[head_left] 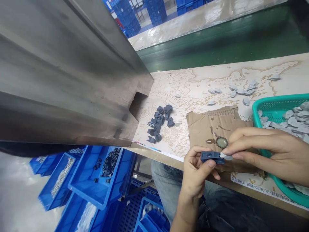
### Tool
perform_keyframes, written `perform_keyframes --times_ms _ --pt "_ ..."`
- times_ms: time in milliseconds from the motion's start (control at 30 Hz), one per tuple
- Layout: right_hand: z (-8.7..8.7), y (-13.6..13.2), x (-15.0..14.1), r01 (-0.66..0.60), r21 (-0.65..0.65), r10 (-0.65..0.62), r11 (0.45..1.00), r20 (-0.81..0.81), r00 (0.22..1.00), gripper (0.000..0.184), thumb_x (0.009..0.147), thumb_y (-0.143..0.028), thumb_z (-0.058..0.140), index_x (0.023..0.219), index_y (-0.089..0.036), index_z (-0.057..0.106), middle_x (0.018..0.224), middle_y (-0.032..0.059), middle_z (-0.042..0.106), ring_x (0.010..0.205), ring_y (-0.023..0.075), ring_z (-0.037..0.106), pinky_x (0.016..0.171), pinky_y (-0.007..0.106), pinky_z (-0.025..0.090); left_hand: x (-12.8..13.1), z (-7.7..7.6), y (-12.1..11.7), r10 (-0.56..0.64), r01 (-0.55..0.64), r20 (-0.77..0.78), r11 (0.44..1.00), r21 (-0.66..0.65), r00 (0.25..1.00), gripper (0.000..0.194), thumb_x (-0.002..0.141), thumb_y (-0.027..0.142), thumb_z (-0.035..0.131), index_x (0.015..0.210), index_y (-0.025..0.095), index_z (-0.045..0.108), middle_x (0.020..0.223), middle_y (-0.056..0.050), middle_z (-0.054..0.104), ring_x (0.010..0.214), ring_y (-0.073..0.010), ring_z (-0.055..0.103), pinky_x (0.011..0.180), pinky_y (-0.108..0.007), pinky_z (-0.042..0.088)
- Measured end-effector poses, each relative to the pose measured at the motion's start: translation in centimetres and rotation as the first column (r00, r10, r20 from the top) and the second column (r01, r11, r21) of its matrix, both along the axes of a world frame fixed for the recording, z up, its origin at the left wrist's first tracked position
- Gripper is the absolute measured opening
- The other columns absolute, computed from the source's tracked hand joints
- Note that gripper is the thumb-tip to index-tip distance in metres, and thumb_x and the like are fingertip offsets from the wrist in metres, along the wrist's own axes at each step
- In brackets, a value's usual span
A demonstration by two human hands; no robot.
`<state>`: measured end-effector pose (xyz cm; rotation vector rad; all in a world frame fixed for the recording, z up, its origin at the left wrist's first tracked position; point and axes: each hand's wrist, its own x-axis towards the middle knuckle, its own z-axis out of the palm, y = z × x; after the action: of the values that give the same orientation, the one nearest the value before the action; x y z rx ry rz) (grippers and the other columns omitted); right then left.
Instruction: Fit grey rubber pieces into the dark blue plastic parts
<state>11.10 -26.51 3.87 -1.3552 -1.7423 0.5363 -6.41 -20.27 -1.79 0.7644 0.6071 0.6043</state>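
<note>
Dark plastic part: The dark blue-grey part [208, 156] is in front of the person, above the near edge of the table, lying lengthwise across the view in the left hand.
Handling: It seems light and stiff, of moulded plastic, probably not fragile; its smooth faces may slip a little if the fingers are wet. The best hold is likely on its long sides, leaving the right end free.
Small grey piece: The grey piece [227, 157] is at the right end of the dark part and appears to touch it; how deep it sits cannot be told. It looks light and hard, and because it is so small, a pinch at its outer end should suit it.
Left hand: The left hand [193, 178] is grasping the dark part, with the thumb on the near side and fingers behind.
Right hand: The right hand [263, 148] is pinching the grey piece between thumb and fingertips.
Cardboard: Behind the hands lies a stained cardboard sheet [199, 125], with a round framed object [221, 142] on it.
Basket: To the right stands a green basket [256, 111] with many grey pieces [295, 120]; others are scattered beyond the cardboard.
Pile: At the left, similar dark parts [159, 120] lie in a heap near the metal housing [79, 80].
Floor side: Lower left are blue bins [103, 199] holding small parts.
</note>
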Motion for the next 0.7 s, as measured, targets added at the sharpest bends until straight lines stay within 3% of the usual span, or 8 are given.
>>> perform_keyframes --times_ms 267,500,700 --pt "-1.1 -0.7 -0.6 -0.012 0.019 0.012 1.000 0.001 1.000 0.016 0.093 -0.029 0.053 0.099 -0.034 0.068 0.089 -0.0001 0.067 0.074 0.0119 0.065 0.059 0.019 0.050 -0.2 0.0 -0.1 0.057 -0.053 -0.081 0.997 0.056 0.995 0.054 0.052 0.054 0.088 0.078 0.015 0.060 0.061 0.003 0.061 0.039 -0.0040 0.051 0.037 -0.013 0.047" --pt "-1.8 -1.5 -1.3 -0.018 0.105 0.000 0.994 0.170 0.986 0.019 0.099 -0.027 0.042 0.108 -0.032 0.059 0.095 0.0010 0.065 0.078 0.0121 0.064 0.062 0.022 0.049 -0.2 0.0 -0.5 0.162 -0.151 -0.066 0.978 0.142 0.985 0.043 0.057 0.044 0.089 0.076 0.015 0.064 0.063 0.001 0.067 0.043 -0.0048 0.056 0.043 -0.013 0.051" --pt "-1.9 -1.0 -1.2 -0.042 0.137 0.039 0.990 0.024 0.999 0.019 0.095 -0.022 0.049 0.109 -0.031 0.060 0.091 -0.0012 0.064 0.077 0.0088 0.063 0.063 0.017 0.048 -0.3 -0.1 -0.5 0.135 -0.125 -0.058 0.980 0.154 0.989 0.045 0.059 0.049 0.087 0.079 0.016 0.063 0.066 0.001 0.066 0.046 -0.0067 0.059 0.046 -0.016 0.052"
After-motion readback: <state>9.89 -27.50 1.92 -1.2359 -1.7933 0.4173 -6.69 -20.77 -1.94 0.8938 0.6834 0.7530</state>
